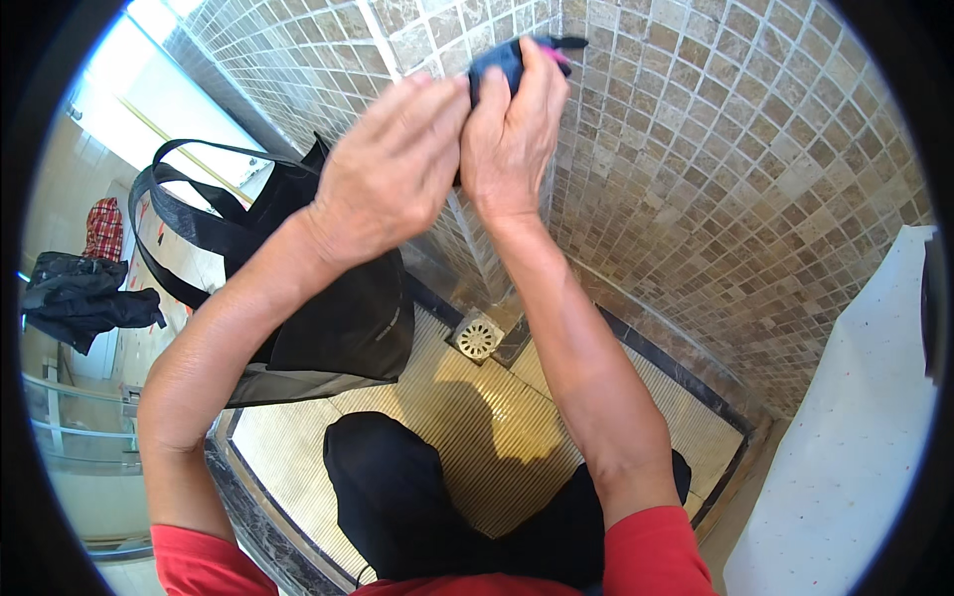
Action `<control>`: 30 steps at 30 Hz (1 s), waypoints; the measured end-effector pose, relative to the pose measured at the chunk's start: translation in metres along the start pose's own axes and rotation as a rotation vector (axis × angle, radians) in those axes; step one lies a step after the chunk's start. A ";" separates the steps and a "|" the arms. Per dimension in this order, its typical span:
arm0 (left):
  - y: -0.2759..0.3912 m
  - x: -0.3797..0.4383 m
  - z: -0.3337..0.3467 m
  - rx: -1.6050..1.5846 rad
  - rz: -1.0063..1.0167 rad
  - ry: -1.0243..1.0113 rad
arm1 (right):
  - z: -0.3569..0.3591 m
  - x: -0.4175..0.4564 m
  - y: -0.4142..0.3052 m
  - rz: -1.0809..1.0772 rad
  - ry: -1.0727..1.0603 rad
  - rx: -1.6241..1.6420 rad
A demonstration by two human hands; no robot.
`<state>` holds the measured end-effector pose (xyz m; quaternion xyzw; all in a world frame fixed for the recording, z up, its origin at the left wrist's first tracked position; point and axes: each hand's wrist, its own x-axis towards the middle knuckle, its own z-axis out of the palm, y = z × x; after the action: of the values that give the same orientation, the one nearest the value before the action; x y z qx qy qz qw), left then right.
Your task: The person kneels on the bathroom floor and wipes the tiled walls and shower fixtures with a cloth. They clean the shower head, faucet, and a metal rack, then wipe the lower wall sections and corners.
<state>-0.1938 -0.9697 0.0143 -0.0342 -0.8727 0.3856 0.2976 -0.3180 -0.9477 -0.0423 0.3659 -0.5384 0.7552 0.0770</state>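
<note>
At the top centre, near the corner of the mosaic-tiled wall (pixel 671 134), my right hand (pixel 518 130) is closed around a dark blue object (pixel 498 61) with black and pink parts sticking out to the right. What kind of thing it is cannot be told. Just left of it, my left hand (pixel 399 160) is slightly blurred, its back to the camera and its fingers against or beside the same object; the palm side is hidden. Below my left forearm stands a large black bag (pixel 335 328) with long looped handles.
A square metal floor drain (pixel 478 337) lies in the corner of the ribbed floor (pixel 477 417). Dark clothes (pixel 89 298) and a red checked cloth (pixel 104 229) hang at the far left, by a glass panel (pixel 82 439). A white sheet (pixel 850 417) stands at the right.
</note>
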 end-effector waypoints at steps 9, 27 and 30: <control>0.073 -0.054 0.051 -0.153 0.219 -0.338 | -0.017 -0.098 0.096 0.811 -0.054 -0.203; 0.079 -0.043 0.060 -0.231 0.133 -0.262 | -0.020 -0.079 0.124 0.258 -0.011 -0.280; 0.106 -0.064 0.076 -0.230 0.184 -0.389 | -0.028 -0.107 0.144 0.645 -0.144 -0.357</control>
<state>-0.2009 -0.9639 -0.1303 -0.0724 -0.9449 0.3087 0.0818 -0.3275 -0.9525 -0.2239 0.2106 -0.7532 0.6072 -0.1402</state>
